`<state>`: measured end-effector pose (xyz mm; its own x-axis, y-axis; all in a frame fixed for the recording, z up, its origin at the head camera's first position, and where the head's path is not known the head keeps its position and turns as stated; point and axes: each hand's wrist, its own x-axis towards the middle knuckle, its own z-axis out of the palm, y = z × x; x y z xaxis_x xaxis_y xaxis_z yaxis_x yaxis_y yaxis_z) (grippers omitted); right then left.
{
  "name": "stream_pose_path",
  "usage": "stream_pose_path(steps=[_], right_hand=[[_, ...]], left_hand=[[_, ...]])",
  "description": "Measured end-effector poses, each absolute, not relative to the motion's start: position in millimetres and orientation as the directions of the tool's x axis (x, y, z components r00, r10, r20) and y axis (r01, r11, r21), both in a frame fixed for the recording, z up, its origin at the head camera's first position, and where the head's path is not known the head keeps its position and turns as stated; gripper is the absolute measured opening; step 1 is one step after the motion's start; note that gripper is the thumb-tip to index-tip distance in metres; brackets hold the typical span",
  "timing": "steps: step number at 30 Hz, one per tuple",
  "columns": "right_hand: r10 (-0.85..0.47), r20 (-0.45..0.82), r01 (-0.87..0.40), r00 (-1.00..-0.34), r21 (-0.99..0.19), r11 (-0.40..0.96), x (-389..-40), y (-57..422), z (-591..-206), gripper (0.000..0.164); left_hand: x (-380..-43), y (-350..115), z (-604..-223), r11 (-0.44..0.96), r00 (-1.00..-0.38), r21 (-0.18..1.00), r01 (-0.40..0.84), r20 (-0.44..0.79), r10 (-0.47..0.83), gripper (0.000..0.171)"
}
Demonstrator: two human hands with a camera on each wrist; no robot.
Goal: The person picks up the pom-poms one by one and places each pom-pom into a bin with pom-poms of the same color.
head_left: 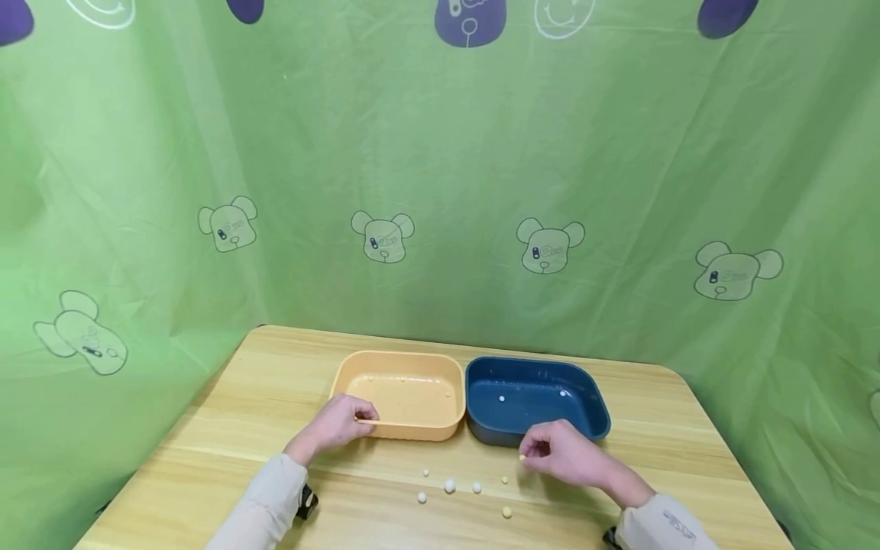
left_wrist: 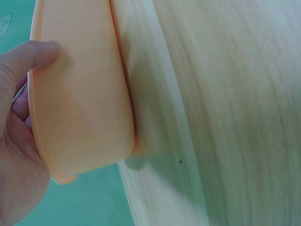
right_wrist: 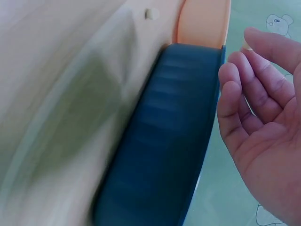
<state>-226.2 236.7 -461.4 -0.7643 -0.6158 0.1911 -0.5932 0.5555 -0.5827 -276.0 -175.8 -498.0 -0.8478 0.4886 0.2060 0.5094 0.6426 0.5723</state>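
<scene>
My left hand [head_left: 341, 420] grips the near left rim of an orange plastic bin [head_left: 421, 433]. In the left wrist view its thumb [left_wrist: 46, 54] presses the outer wall, and the other fingers are behind the rim. Thumb and fingertip of my right hand [head_left: 565, 456] pinch a small yellow ball [right_wrist: 246, 45]. That hand is just in front of the near wall of a dark blue bin [head_left: 492, 436]. Small yellow balls [head_left: 448, 396] lie in the orange bin, and white balls [head_left: 502, 399] lie in the blue one.
On the wooden table [head_left: 371, 508], several white balls [head_left: 450, 486] and two yellow balls [head_left: 506, 512] lie in front of the bins. Both bins stand side by side near the back edge. A green curtain [head_left: 454, 168] with bear prints hangs behind.
</scene>
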Motion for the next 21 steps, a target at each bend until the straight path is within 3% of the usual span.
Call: stream_pose_path(steps=[21], right_hand=[[-0.577,0.163,-0.543,-0.800,-0.607,0.581,-246,209,-449,0.006]], left_hand=[[-277,-176,-499,0.649,-0.853,0.574,0.499,0.195,0.483,0.011]])
